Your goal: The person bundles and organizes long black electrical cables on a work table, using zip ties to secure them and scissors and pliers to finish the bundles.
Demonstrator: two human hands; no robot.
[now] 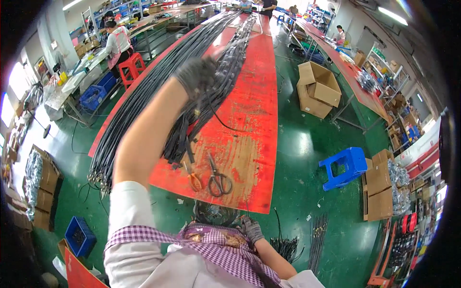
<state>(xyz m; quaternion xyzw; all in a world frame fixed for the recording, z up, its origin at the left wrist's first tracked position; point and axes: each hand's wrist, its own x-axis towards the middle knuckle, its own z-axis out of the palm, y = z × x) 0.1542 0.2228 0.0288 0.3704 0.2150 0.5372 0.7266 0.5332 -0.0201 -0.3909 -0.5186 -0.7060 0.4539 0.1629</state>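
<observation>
My left hand [197, 78], in a dark glove, reaches out over the bundles of black cables [158, 91] on the long red table [257, 101]. Motion smears its fingers, so its grip cannot be read. Below it, a single thin black cable [223, 124] curves down onto the tabletop. Close to my waist, by the table's front edge, my right hand [251, 229] wears a grey glove. Its fingers are curled, and what they hold is hidden. Black-handled scissors [220, 185] lie near that edge, beside a small orange-handled hand tool [194, 180].
To the right stand a blue stool [343, 168], an open cardboard box [318, 91] and another box [379, 187]. More cables [288, 247] hang or lie near my right arm. A blue crate [79, 236] is on the floor at lower left. Several people work farther off.
</observation>
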